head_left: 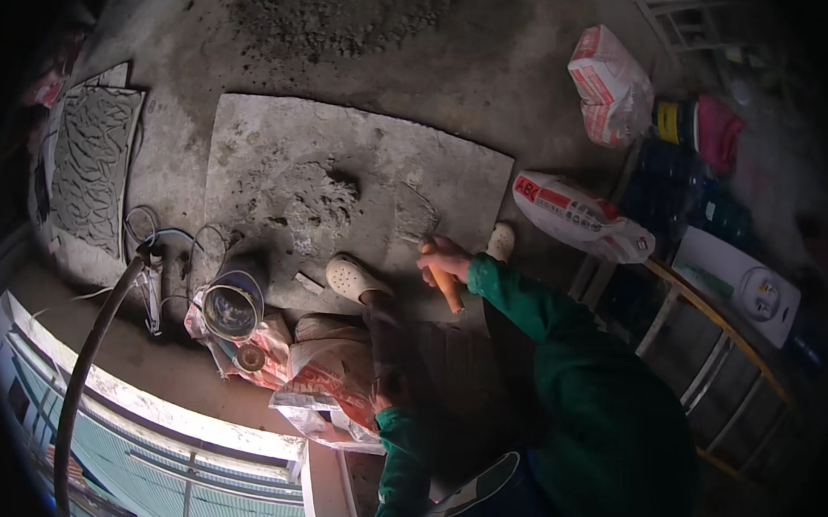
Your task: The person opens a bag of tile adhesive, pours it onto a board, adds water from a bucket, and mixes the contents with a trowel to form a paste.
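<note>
My right hand (444, 260) is closed round the orange handle (450, 292) of a trowel. The trowel's grey, mortar-coloured blade (415, 210) reaches over a large flat board (252, 136). To the left of the blade, a mound of wet grey mortar (324, 200) lies on the board. My left hand (383, 394) is low, by my dark trouser leg and beside a crumpled red and white sack (331, 378). Shadow hides most of its fingers, and I cannot make out anything in it.
A bucket (231, 308) and a hose (94, 342) stand left. A mortar-covered slab (96, 166) lies far left, loose mortar (339, 21) at the back. On the right are bags (583, 216), a ladder (715, 375) and a white box (743, 281). My light clogs (352, 278) touch the board's near edge.
</note>
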Available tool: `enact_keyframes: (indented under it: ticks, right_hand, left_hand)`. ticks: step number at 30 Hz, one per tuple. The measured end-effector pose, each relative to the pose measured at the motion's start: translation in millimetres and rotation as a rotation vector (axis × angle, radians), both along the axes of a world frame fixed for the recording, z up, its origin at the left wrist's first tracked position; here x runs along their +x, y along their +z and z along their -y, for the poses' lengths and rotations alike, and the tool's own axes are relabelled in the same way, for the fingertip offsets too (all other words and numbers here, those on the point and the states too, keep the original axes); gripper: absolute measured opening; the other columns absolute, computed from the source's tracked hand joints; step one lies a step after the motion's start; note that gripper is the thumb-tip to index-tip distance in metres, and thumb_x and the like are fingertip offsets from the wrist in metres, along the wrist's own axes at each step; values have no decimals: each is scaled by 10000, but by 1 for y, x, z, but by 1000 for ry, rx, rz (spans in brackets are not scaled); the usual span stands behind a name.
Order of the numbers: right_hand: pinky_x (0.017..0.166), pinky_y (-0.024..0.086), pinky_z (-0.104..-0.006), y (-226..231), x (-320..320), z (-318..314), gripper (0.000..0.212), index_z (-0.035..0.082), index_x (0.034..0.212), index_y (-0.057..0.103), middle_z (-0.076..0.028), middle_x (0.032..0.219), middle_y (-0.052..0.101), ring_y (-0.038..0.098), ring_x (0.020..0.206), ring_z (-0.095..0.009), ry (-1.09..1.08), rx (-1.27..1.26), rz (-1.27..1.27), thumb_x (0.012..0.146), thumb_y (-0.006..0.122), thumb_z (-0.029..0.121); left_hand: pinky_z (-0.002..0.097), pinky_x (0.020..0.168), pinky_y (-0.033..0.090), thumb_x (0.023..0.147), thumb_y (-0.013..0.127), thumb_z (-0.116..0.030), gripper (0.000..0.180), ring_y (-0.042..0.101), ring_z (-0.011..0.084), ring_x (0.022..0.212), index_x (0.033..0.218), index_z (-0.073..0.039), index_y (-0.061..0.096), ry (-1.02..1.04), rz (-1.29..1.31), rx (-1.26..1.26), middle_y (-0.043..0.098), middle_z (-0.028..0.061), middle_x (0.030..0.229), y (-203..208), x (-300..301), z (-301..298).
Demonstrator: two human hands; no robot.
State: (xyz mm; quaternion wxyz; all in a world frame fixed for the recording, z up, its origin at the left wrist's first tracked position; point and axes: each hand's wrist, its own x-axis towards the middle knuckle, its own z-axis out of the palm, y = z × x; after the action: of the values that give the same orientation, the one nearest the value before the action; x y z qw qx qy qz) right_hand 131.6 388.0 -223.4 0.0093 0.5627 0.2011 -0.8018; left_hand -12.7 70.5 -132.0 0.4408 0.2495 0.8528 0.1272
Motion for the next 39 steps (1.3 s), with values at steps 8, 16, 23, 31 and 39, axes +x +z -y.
enact_keyframes:
  ticks: [8,16,23,31,39]
  right_hand:
    - [370,399,-321,161,207,60,199,89,1008,511,-42,670,492,466,397,-148,-354,-146,32,934,645,217]
    - [466,454,-328,260,385,157,260,86,1097,511,-75,794,598,532,464,-173,-1045,60,-33,972,580,302]
    - [625,510,-515,187,410,141,359,105,1244,520,-175,842,633,616,649,-426,-311,665,1055,955,565,314]
    - [592,547,-515,180,430,103,332,99,1231,494,-171,816,661,672,685,-379,33,488,1128,974,526,306]
    - [631,584,-500,176,465,58,278,47,1076,579,-196,846,684,716,816,-349,404,380,1233,897,602,259]
  left_hand:
    - [399,777,565,880,677,-260,391,691,292,958,1173,-4,644,-294,292,21,701,176,1036,-28,9,-66]
    - [489,930,482,793,762,-301,632,572,375,1090,1343,-101,526,-1044,159,778,593,171,1200,20,330,-383]
    - [513,835,498,848,669,-550,569,601,370,1032,1151,-80,565,-1713,-149,616,620,151,1081,27,525,-465]
    - [530,789,520,976,496,-532,542,642,458,906,1161,-31,588,-1653,91,568,665,256,1019,-14,518,-465]
    - [506,742,531,1005,433,-529,517,655,432,843,1157,-87,653,-1572,221,579,678,224,923,-46,518,-460]
